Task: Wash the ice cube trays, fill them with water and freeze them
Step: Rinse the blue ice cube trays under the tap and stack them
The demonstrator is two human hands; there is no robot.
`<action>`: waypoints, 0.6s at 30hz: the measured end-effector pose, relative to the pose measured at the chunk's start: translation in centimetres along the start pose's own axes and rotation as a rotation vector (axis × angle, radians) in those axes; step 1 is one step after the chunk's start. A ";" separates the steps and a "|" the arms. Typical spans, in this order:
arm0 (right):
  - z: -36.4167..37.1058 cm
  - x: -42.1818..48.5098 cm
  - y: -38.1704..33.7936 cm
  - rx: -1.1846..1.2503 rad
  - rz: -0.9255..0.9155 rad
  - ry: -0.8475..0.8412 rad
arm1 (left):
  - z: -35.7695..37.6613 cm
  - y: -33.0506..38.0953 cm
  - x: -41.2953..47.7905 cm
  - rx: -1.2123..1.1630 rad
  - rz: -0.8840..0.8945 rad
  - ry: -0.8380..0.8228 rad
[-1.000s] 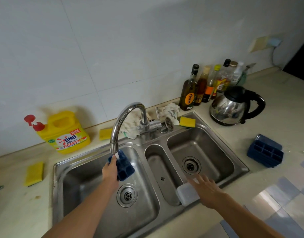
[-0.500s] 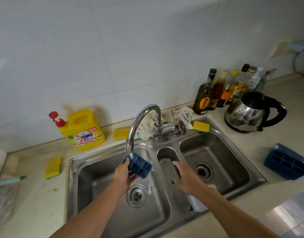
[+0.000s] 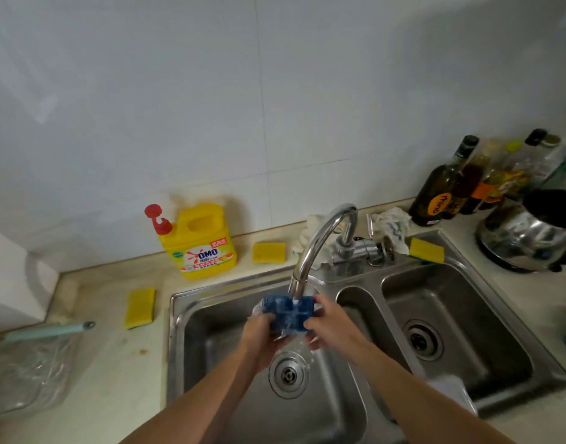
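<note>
Blue ice cube tray (image 3: 289, 314) is held over the left basin of the steel sink (image 3: 176, 304), close under the spout of the curved faucet (image 3: 323, 241). Water (image 3: 295, 303) falls from the spout onto the tray's compartments and splashes off below, above the left drain (image 3: 288, 374).

Left hand (image 3: 262, 336): fingers curled under and round the tray's left end, gripping it. Right hand (image 3: 326, 322): thumb on top at the tray's right end, fingers wrapped beneath, also gripping. Tray sits roughly level between the two hands; motion blur hides its finer detail.

Counter (image 3: 108, 363), back edge, left of the faucet: yellow detergent jug (image 3: 200, 248) with a red pump, upright against the wall. One yellow sponge (image 3: 268, 252) lies between the jug and the faucet base. A second sponge (image 3: 140, 307) lies just beside the sink's left rim. A third sponge (image 3: 426, 249) rests on the sink's back rim behind the right basin.

Crumpled white cloth (image 3: 391, 224) behind the faucet handle. Back right corner: cluster of dark bottles (image 3: 441, 197), with a steel kettle (image 3: 528, 241) in front of them.

Left edge of counter: clear plastic bag (image 3: 25, 376), with a pale teal handle (image 3: 48, 331) lying across its top. White object (image 3: 451, 394) on the sink's front rim at the right basin; cannot tell what it is.
</note>
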State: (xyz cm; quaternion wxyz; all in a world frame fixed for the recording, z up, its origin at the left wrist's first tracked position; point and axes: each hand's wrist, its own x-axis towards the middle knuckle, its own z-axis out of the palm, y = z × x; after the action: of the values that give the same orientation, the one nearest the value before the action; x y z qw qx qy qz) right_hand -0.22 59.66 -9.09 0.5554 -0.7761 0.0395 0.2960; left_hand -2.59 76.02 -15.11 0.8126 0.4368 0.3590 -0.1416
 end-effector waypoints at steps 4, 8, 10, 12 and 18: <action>0.8 1.7 -0.2 -0.096 -0.011 0.070 | -0.5 0.4 0.7 0.408 0.139 0.057; 0.3 3.6 0.1 -0.185 0.051 0.152 | 0.4 0.9 0.5 0.517 0.204 -0.119; 0.3 4.3 0.4 -0.218 0.039 0.122 | 0.4 1.0 0.4 0.516 0.215 -0.080; 1.0 4.7 0.3 -0.257 -0.012 0.078 | -0.1 1.1 0.3 0.503 0.231 0.058; 2.0 5.3 0.5 -0.199 -0.037 0.113 | -1.3 0.9 0.1 0.606 0.269 0.072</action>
State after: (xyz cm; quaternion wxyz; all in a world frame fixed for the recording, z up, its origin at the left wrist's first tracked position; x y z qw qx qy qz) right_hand 3.13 62.64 -12.55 0.4776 -0.8436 0.0270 0.2440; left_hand -2.60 77.57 -15.13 0.6437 0.7069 0.2684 -0.1180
